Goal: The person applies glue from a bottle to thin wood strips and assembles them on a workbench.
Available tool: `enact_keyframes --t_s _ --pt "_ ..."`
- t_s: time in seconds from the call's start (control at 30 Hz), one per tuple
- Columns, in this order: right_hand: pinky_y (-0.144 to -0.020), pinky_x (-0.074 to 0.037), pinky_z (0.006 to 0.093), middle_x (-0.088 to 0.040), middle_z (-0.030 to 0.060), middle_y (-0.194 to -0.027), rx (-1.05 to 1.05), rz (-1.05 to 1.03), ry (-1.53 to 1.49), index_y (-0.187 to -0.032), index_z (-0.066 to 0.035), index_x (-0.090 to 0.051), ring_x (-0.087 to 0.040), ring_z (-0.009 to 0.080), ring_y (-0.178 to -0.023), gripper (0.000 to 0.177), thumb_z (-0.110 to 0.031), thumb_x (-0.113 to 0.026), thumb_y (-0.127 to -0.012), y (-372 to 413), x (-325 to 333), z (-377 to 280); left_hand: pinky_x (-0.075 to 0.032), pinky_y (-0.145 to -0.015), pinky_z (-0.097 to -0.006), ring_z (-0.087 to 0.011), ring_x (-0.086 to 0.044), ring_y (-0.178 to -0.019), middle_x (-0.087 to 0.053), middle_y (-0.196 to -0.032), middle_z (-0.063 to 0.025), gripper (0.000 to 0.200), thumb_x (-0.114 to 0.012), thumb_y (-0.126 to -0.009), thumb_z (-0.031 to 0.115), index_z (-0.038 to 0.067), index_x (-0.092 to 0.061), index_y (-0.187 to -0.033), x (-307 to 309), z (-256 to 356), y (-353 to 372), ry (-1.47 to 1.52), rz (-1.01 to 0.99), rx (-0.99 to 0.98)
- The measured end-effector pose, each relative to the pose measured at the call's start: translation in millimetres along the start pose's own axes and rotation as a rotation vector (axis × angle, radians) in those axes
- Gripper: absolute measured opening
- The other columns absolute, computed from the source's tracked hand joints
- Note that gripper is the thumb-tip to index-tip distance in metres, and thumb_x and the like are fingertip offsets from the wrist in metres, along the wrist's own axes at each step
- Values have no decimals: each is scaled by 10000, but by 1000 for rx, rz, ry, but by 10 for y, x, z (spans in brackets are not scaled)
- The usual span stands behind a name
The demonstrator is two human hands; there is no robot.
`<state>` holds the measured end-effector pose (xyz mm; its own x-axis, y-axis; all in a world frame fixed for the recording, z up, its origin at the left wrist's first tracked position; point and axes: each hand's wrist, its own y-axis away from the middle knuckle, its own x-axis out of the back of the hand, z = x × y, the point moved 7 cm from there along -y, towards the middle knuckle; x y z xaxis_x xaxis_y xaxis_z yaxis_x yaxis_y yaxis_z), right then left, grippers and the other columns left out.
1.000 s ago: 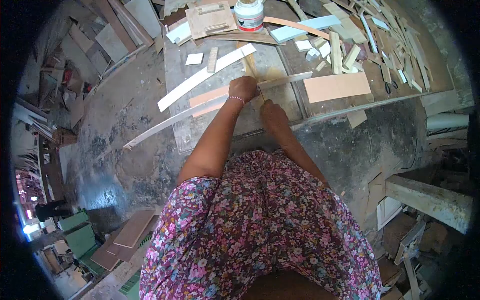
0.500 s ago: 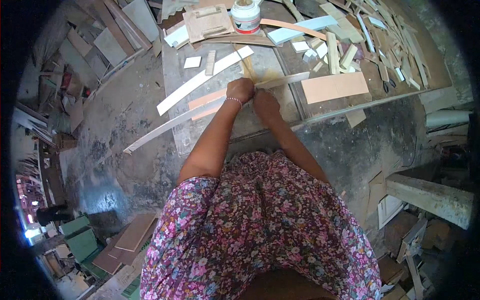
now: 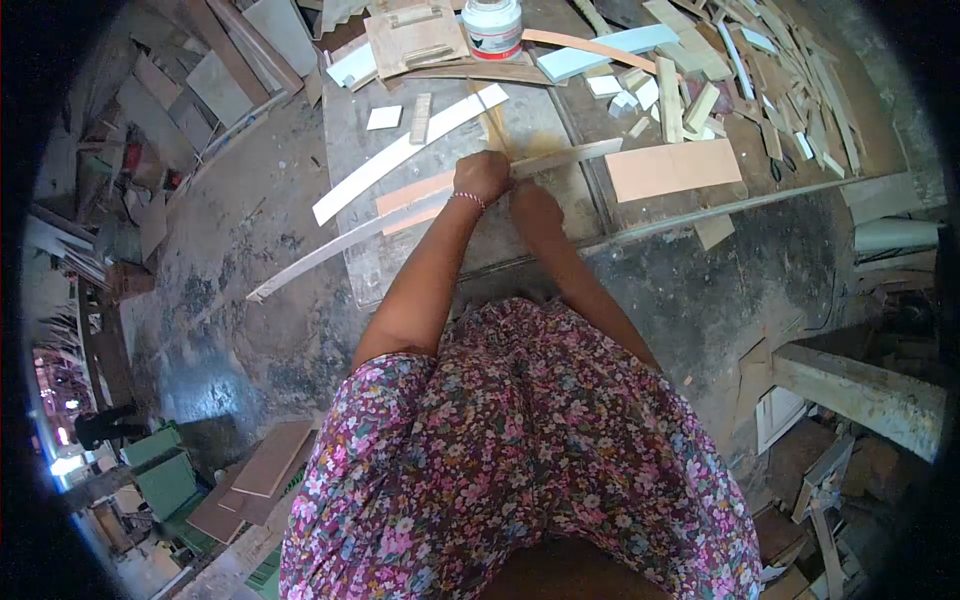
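Note:
My left hand [image 3: 483, 177], with a beaded bracelet at the wrist, is closed around a long, thin wooden strip [image 3: 345, 245]. The strip lies diagonally, its left end jutting past the table edge. Just below the strip and beside the left hand, my right hand [image 3: 536, 210] is closed, its fingers curled inward; what they hold, if anything, is hidden. Under the strip lies a peach-coloured board [image 3: 412, 192]. Beyond it rests a white strip [image 3: 385, 168]. A thin dark stick [image 3: 488, 118] crosses a yellowish stain just past my left hand.
On the table [image 3: 365, 275] stands a white tub [image 3: 493, 30] at the back. A wide peach board [image 3: 675, 170] lies to the right, near scissors [image 3: 776, 168] and several wood offcuts [image 3: 690, 108]. Stacked boards [image 3: 270, 460] lean at lower left.
My right hand has shifted slightly right, away from the left hand, and its fingers have curled further in. The left hand and the wooden strip stay nearly in place.

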<state>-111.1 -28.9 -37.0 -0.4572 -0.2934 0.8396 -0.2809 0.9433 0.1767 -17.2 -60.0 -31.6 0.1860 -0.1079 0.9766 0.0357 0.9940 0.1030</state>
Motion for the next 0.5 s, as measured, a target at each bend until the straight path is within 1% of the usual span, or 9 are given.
enact_keyframes --t_s 0.07,0.13,0.17,0.23,0.27,0.37,0.43,0.47,0.5 --pt "-677 -453 415 -568 204 -798 10 -39 -6 -829 11 -532 -564 329 -782 209 -143 -402 -771 -100 84 -121 -461 -622 -371 -279 -580 -748 -592 -788 -138 208 -493 -687 204 37 -611 -723 11 -38 -1 -1 18 15" --pt "-684 -444 422 -564 219 -781 15 -9 -45 -869 14 -521 -560 338 -772 247 -164 -375 -779 -147 -9 -80 -460 -626 -371 -279 -579 -750 -592 -791 -139 214 -464 -698 186 34 -610 -732 101 20 19 -24 -18 35" --pt "-687 -439 426 -562 227 -772 16 7 -58 -889 16 -516 -558 343 -767 267 -175 -361 -784 -165 -37 -27 -456 -630 -374 -284 -576 -753 -589 -790 -142 210 -469 -701 194 40 -606 -744 94 28 5 -23 -47 56" --pt "-678 -442 426 -560 236 -770 44 -60 -15 -870 30 -510 -557 355 -755 262 -167 -362 -779 -151 -88 5 -449 -638 -381 -293 -570 -757 -585 -787 -149 206 -478 -707 208 53 -600 -768 76 9 5 -22 -108 103" --pt "-674 -444 427 -559 240 -770 58 -96 4 -861 37 -507 -556 360 -750 260 -163 -362 -776 -136 -129 8 -450 -636 -380 -291 -571 -756 -586 -787 -148 207 -495 -695 214 51 -601 -765 78 22 19 -18 -115 82" --pt "-649 -451 424 -549 261 -747 22 -32 21 -822 56 -495 -556 370 -724 239 -142 -374 -761 276 155 -15 -456 -631 -371 -283 -576 -750 -590 -785 -141 223 -550 -660 241 51 -605 -764 110 69 23 -22 -110 33" --pt "-633 -454 423 -545 266 -728 8 -46 -21 -811 63 -485 -557 373 -712 231 -133 -372 -760 321 153 9 -461 -629 -357 -272 -580 -745 -594 -784 -131 251 -594 -638 266 56 -611 -772 78 59 42 -39 -88 36" --pt "-625 -456 423 -543 268 -718 0 -47 -57 -805 66 -480 -557 374 -706 227 -128 -371 -760 328 134 -9 -461 -624 -360 -277 -579 -744 -593 -782 -134 242 -581 -643 260 52 -608 -765 69 37 44 -35 -100 46" --pt "-621 -458 417 -550 240 -723 21 -53 -24 -818 51 -475 -561 358 -707 210 -129 -381 -766 294 75 -3 -462 -618 -363 -281 -578 -744 -592 -780 -137 235 -567 -649 254 48 -605 -757 79 43 27 -33 -109 53"
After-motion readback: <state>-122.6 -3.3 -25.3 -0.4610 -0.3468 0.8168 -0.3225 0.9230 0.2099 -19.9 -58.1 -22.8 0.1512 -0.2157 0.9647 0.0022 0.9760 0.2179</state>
